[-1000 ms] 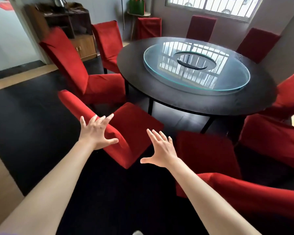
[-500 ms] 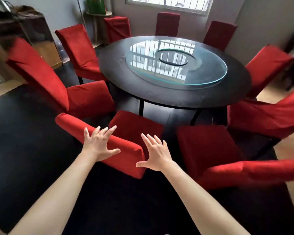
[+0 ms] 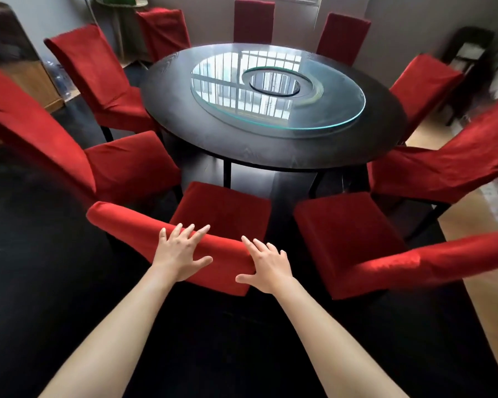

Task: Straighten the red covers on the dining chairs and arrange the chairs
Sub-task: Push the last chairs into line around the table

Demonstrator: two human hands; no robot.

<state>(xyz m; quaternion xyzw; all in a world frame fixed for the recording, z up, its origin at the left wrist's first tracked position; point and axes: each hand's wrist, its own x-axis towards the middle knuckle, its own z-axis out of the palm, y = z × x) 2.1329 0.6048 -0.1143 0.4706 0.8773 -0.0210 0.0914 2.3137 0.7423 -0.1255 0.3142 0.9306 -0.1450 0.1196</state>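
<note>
So both hands are out over the backrest of the near chair point(image 3: 167, 242), fingers spread and straight, gripping nothing. The left hand point(image 3: 180, 255) lies flat over the red cover point(image 3: 133, 225) on the top rail; the right hand point(image 3: 266, 265) sits at the rail's right end, fingertips at the corner, and I can't tell if it's actually touching. The key thing: the top rail's long axis runs from far left down to near right, skewed against the round table point(image 3: 270, 150), so the chair isn't squared up. Both hands crowd the right part of the rail and its left end is well out of reach. My guess is the left hand needs to slide further left before turning the chair. The neighbour chair point(image 3: 342, 234) sits just right, so a swing that way looks tight
</note>
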